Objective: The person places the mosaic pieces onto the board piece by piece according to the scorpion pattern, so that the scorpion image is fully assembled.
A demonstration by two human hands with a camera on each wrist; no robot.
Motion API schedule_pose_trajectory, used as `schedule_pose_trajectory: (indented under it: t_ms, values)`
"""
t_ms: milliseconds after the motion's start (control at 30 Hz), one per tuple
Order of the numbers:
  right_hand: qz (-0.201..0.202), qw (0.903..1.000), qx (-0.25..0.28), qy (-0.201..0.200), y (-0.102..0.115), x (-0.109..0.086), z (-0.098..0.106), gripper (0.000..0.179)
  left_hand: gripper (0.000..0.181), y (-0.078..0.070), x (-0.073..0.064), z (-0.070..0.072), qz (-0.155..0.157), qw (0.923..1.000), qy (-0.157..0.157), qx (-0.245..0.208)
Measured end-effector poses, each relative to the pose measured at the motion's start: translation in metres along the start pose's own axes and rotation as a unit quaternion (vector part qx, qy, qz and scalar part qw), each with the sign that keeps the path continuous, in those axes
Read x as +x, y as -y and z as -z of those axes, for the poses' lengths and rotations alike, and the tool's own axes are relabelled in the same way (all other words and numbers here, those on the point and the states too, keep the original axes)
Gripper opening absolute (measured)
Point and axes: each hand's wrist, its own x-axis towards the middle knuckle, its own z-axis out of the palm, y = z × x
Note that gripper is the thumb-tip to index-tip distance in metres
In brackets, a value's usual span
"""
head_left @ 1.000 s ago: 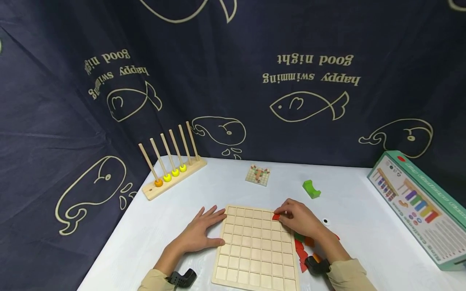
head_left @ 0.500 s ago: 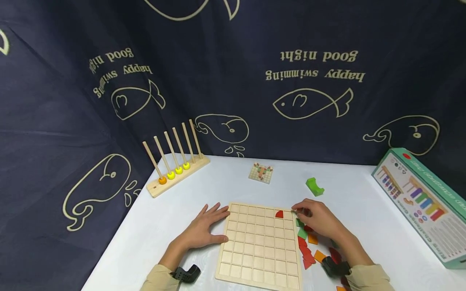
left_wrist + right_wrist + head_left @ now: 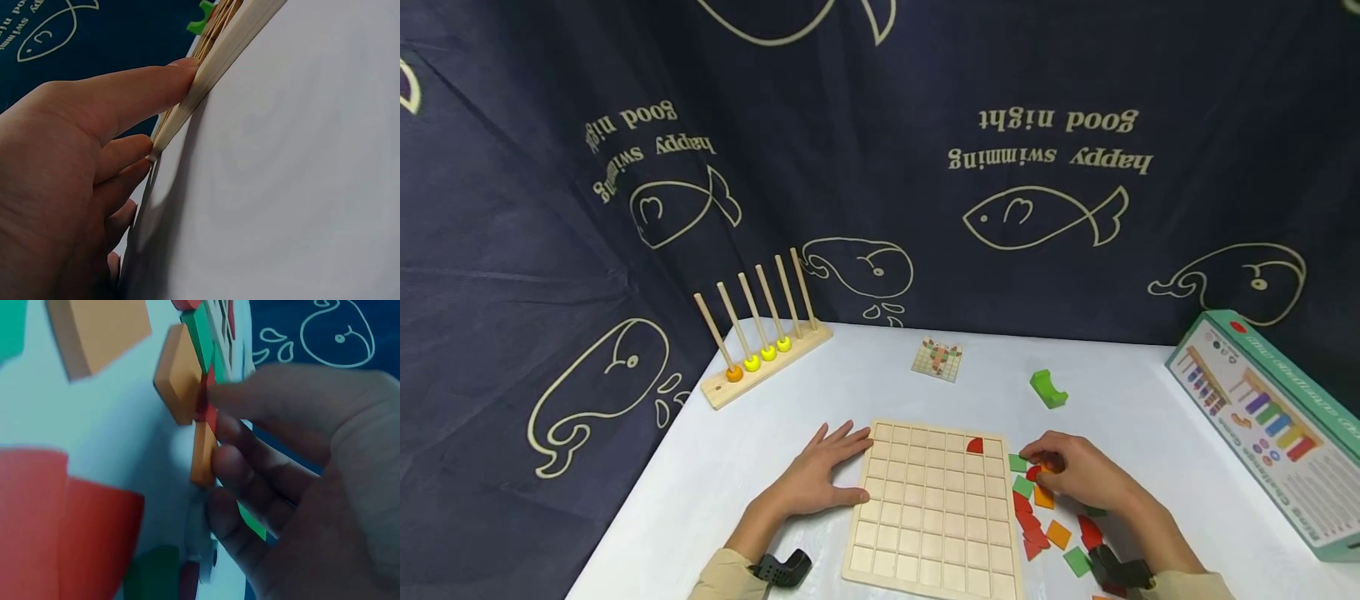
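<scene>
The flat left hand (image 3: 816, 475) has its fingers spread, with fingertips and thumb against the left edge of a wooden grid board (image 3: 925, 533); in the left wrist view the thumb touches the board's side (image 3: 203, 87). One red quarter-round piece (image 3: 975, 446) sits in a square of the top row. Beyond the board's right edge, the right hand (image 3: 1078, 471) curls its fingers over loose pieces. Between its thumb and index finger it pinches a small red piece (image 3: 204, 400), partly hidden. Orange pieces (image 3: 179, 375) lie right beside the thumb.
Several red pieces (image 3: 1028, 521), an orange square (image 3: 1058, 534) and a green square (image 3: 1077, 562) lie right of the board. Farther back are a pattern card (image 3: 937, 359), a green curved block (image 3: 1048, 389), a peg stand with beads (image 3: 767, 367) and a game box (image 3: 1262, 433).
The right hand left the red quarter-round piece in the top row and moved right and nearer, onto the loose pieces. The left hand stays at the board's edge. The view shifted slightly.
</scene>
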Motion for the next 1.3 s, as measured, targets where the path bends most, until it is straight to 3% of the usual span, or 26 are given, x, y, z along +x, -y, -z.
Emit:
schedule_pose_trajectory:
  t_ms: [133, 400, 667, 900, 1067, 1200, 1300]
  values:
    - [-0.015, 0.9998, 0.006, 0.012, -0.0008, -0.0016, 0.0012, 0.028, 0.079, 0.0016, -0.0001, -0.0006, -0.002, 1.0000, -0.003, 0.005]
    - [-0.052, 0.9986, -0.008, -0.006, -0.0014, -0.0033, 0.0004, 0.022, 0.077, 0.0020, -0.0013, -0.0009, -0.017, 0.9998, -0.011, 0.002]
    - [-0.047, 0.9980, -0.033, -0.029, -0.0046, -0.0033, -0.0034, 0.019, 0.078, 0.0026, -0.0002, -0.0012, -0.014, 0.9998, -0.003, 0.015]
    - [-0.044, 0.9989, -0.014, 0.008, -0.0026, -0.0044, -0.0012, 0.018, 0.078, 0.0015, -0.0007, -0.0003, -0.015, 0.9997, -0.008, 0.016]
    - [-0.069, 0.9968, 0.013, 0.038, -0.0032, -0.0084, 0.0007, 0.023, 0.079, -0.0003, 0.0000, -0.0020, -0.020, 0.9997, -0.005, 0.013]
    - [-0.082, 0.9960, 0.014, 0.032, -0.0034, -0.0068, -0.0001, 0.024, 0.078, -0.0011, -0.0003, -0.0018, -0.017, 0.9998, -0.003, 0.012]
    - [-0.061, 0.9979, -0.007, 0.020, -0.0034, -0.0049, -0.0007, 0.026, 0.078, -0.0007, -0.0010, -0.0002, -0.014, 0.9998, -0.006, 0.015]
